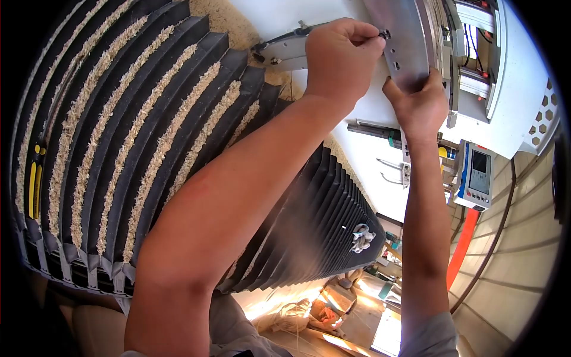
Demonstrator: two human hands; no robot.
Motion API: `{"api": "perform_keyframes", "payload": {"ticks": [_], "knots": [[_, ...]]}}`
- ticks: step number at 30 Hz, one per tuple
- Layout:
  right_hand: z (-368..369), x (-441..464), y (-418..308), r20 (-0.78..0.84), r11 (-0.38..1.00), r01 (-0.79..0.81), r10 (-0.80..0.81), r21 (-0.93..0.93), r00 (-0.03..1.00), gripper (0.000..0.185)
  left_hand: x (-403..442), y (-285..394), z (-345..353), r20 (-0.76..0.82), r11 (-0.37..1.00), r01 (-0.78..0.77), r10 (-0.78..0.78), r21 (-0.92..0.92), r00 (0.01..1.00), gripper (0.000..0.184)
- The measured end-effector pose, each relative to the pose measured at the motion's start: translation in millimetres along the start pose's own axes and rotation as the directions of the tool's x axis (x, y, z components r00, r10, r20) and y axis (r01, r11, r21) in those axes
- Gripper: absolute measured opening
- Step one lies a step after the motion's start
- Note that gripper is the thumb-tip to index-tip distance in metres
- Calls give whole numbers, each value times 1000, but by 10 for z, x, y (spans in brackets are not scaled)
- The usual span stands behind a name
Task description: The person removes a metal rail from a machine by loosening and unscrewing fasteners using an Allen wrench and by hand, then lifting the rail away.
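Note:
My left hand [342,62] is closed, its thumb and forefinger pinching a small dark fastener [385,34] at a hole in a grey metal plate [410,44]. Lower on that plate, my right hand [420,106] grips its bottom end between thumb and fingers. More holes show in the plate just below the pinched fastener. Left of my left hand is a metal bracket [286,55] with a dark bar along it, partly hidden behind the hand. What the fastener's far end sits in cannot be seen.
Black bellows covers [178,77] with wood shavings in their folds fill the left. A yellow-and-black hand tool [35,178] lies on them. Crumpled whitish cloth or gloves [361,238] rest farther along. At right are a control box with a screen [476,175] and a red-orange strip [463,250].

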State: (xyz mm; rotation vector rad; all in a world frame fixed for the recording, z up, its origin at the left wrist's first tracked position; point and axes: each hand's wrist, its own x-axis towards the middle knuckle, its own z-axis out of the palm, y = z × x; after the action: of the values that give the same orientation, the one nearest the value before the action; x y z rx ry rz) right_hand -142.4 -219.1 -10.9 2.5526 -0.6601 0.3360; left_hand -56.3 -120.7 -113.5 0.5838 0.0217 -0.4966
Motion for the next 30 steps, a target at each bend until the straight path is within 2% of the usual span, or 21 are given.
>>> {"api": "perform_keyframes", "payload": {"ticks": [2, 5, 10, 13, 14, 20, 23, 26, 29, 30], "knots": [[21, -7, 16, -12, 1000, 5, -5, 2, 1000, 61, 7, 60, 3, 9, 999, -7, 7, 39, 1000, 15], [100, -46, 22, -52, 1000, 12, -12, -7, 999, 65, 16, -21, 2, 10, 977, -107, 106, 183, 994, 13], [104, -52, 30, -91, 998, 55, -53, 19, 994, 67, 7, -53, -23, 21, 941, -189, 191, 280, 981, 12], [87, -34, 23, -92, 999, 32, -29, 35, 995, 68, 8, -46, 15, 36, 897, -251, 256, 363, 966, 11], [44, -25, 9, -22, 997, -28, 30, 74, 999, 69, 11, -40, 22, 41, 882, -267, 274, 389, 961, 10], [51, -20, 22, -29, 1000, -9, 10, 20, 1000, 71, 36, -3, 66, 97, 820, -318, 310, 475, 946, 11], [56, -33, 32, -16, 1000, -12, 12, 18, 1000, 71, 20, 47, 118, 103, 789, -294, 284, 540, 953, 10], [48, -23, 20, -24, 999, -3, 4, 35, 1000, 68, 17, -1, 128, 77, 821, -275, 274, 500, 959, 12], [93, -30, 55, -120, 997, 69, -64, 42, 991, 64, -10, 4, 152, 8, 932, -110, 114, 345, 993, 15], [90, -29, 55, -143, 994, 81, -71, 69, 987, 61, -6, 41, 159, 9, 953, -99, 100, 288, 995, 17]]}}
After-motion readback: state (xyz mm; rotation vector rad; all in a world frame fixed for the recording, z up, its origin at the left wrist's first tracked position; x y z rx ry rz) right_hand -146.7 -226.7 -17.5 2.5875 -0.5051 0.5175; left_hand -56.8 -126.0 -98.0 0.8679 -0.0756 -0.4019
